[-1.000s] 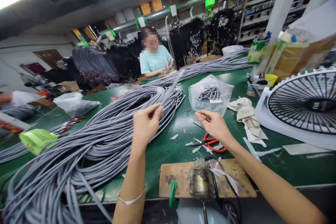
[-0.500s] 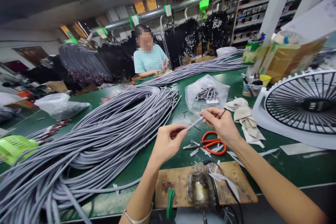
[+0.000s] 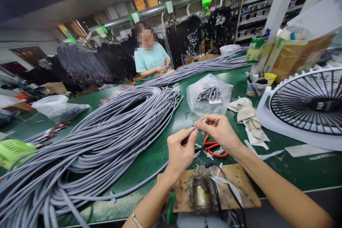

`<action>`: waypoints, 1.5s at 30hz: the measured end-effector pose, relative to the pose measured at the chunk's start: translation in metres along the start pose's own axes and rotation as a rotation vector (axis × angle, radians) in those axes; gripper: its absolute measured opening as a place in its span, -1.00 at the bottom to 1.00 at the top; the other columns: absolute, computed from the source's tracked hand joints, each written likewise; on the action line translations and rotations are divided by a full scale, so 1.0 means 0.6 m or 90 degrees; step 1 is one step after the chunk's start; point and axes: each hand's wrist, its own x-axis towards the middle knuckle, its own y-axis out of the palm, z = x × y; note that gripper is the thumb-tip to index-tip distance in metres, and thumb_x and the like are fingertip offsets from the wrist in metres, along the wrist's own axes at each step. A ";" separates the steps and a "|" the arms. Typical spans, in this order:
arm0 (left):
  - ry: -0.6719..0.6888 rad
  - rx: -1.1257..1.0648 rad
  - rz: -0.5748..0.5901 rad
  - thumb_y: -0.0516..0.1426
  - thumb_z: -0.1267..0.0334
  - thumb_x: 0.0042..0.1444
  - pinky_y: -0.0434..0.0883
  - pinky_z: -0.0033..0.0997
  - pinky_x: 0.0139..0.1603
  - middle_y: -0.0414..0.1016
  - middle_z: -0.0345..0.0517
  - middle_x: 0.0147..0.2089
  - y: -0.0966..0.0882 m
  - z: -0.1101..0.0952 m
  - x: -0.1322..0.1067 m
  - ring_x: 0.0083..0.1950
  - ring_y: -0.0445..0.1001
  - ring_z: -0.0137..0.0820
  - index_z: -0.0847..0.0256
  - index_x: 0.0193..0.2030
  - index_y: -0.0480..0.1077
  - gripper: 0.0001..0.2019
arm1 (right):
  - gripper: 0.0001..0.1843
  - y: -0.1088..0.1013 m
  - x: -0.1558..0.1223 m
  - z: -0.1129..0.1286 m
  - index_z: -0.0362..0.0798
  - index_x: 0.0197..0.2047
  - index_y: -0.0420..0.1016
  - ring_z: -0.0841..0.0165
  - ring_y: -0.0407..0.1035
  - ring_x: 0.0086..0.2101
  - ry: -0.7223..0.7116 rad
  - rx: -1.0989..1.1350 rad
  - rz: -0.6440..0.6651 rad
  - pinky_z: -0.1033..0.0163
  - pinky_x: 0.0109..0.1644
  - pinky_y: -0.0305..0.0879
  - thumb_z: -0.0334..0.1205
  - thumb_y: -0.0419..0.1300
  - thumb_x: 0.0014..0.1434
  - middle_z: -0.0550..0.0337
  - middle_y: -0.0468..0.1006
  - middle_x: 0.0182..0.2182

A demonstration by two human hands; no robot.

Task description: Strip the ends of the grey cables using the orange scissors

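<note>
Two containers on my screen: a clear plastic bag point(image 3: 223, 96) holding a bundle of short grey pieces point(image 3: 210, 94), and a clear tub point(image 3: 252, 89) packed with tools point(image 3: 252, 77). Both hands are together, left hand point(image 3: 180, 155) and right hand point(image 3: 220, 131) pinching one grey cable point(image 3: 192, 132) over the green bench point(image 3: 160, 156), its long axis slanting up and away toward the bag, just above orange-handled snips point(image 3: 213, 150).
</note>
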 end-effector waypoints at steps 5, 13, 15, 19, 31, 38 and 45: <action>0.008 0.012 -0.051 0.07 0.26 0.11 0.14 -0.52 -0.57 0.29 -0.21 -0.58 -0.013 -0.014 -0.001 -0.58 0.18 -0.51 0.23 -0.14 0.49 -0.76 | -0.72 0.009 -0.015 0.008 -0.10 -0.26 0.44 0.53 0.16 -0.61 -0.074 -0.133 -0.110 0.41 -0.58 0.08 -0.08 0.22 0.01 0.31 0.33 -0.58; 0.003 -0.013 -0.116 0.07 0.28 0.12 0.40 -0.47 -0.31 0.52 -0.05 -0.31 -0.029 -0.025 -0.003 -0.24 0.47 -0.33 0.24 -0.12 0.48 -0.76 | -0.84 0.016 -0.039 0.012 -0.07 -0.39 0.46 0.42 0.31 -0.46 -0.316 -0.424 -0.113 0.32 -0.35 0.16 -0.27 0.08 0.16 0.20 0.45 -0.51; 0.004 -0.012 -0.119 0.08 0.28 0.11 0.41 -0.47 -0.29 0.54 -0.05 -0.27 -0.030 -0.023 -0.005 -0.22 0.48 -0.32 0.23 -0.11 0.48 -0.76 | -0.85 0.017 -0.040 0.008 -0.06 -0.39 0.47 0.42 0.31 -0.48 -0.320 -0.450 -0.120 0.32 -0.37 0.15 -0.27 0.09 0.15 0.21 0.45 -0.53; 0.005 0.003 -0.108 0.09 0.27 0.11 0.43 -0.46 -0.27 0.54 -0.04 -0.22 -0.031 -0.021 -0.008 -0.23 0.49 -0.32 0.22 -0.11 0.48 -0.76 | -0.81 0.019 -0.040 0.007 -0.06 -0.39 0.49 0.42 0.31 -0.49 -0.301 -0.446 -0.108 0.32 -0.38 0.15 -0.25 0.08 0.16 0.20 0.48 -0.52; -0.001 -0.071 -0.071 0.10 0.31 0.09 0.45 -0.45 -0.25 0.56 -0.07 -0.32 -0.023 -0.018 -0.004 -0.26 0.52 -0.33 0.28 -0.17 0.50 -0.79 | -0.68 0.030 -0.037 0.005 -0.12 -0.50 0.46 0.46 0.24 -0.59 -0.167 -0.240 -0.044 0.37 -0.53 0.14 -0.17 0.03 0.18 0.22 0.41 -0.62; -0.038 -0.102 -0.079 0.10 0.27 0.08 0.45 -0.45 -0.28 0.56 -0.02 -0.33 -0.017 -0.016 0.000 -0.33 0.51 -0.33 0.31 -0.28 0.51 -0.80 | -0.82 0.039 -0.051 -0.008 -0.11 -0.44 0.49 0.46 0.25 -0.58 -0.422 -0.529 -0.202 0.35 -0.44 0.13 -0.32 0.09 0.13 0.20 0.41 -0.63; 0.166 0.210 -0.137 0.08 0.33 0.09 0.29 -0.53 -0.49 0.41 -0.13 -0.54 -0.022 -0.010 -0.003 -0.55 0.32 -0.51 0.31 -0.23 0.49 -0.81 | -0.78 0.037 -0.047 -0.002 -0.09 -0.45 0.44 0.49 0.21 -0.61 -0.281 -0.435 -0.160 0.36 -0.47 0.11 -0.28 0.05 0.18 0.25 0.41 -0.60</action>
